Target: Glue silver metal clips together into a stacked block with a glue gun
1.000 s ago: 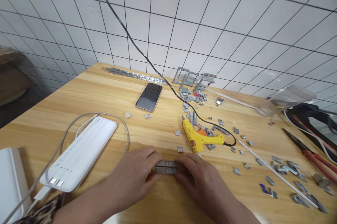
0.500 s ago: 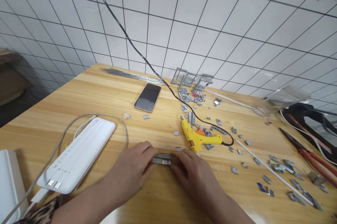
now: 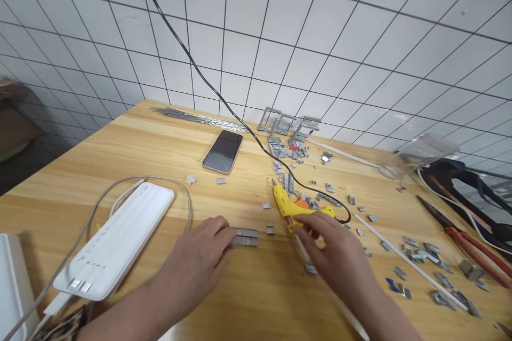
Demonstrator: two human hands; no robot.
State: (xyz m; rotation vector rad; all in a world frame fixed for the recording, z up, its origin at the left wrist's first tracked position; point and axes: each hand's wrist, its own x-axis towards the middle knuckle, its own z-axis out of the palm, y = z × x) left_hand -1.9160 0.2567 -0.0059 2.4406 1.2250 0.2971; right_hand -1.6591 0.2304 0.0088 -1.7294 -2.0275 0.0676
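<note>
My left hand (image 3: 200, 261) lies on the wooden table (image 3: 168, 143), fingertips touching the left end of a short row of joined grey metal pieces (image 3: 245, 237). Its fingers are loosely stretched. My right hand (image 3: 336, 250) has come off that row and hovers with fingers apart right beside the handle of a yellow glue gun (image 3: 294, 206), holding nothing. A single metal piece (image 3: 310, 269) lies under the right hand. A white glue stick (image 3: 302, 247) runs beneath it.
White power bank (image 3: 116, 237) with cable at left, phone (image 3: 223, 151) further back. Loose metal clips (image 3: 424, 253) scattered at right, red-handled pliers (image 3: 460, 237), a long white stick (image 3: 408, 263), metal frames (image 3: 286, 122) and thin rods (image 3: 200, 115) near the tiled wall. Black cord (image 3: 224, 98) runs to the gun.
My right hand let go of the row of metal pieces and moved right toward the glue gun. My left hand stays at the row's left end.
</note>
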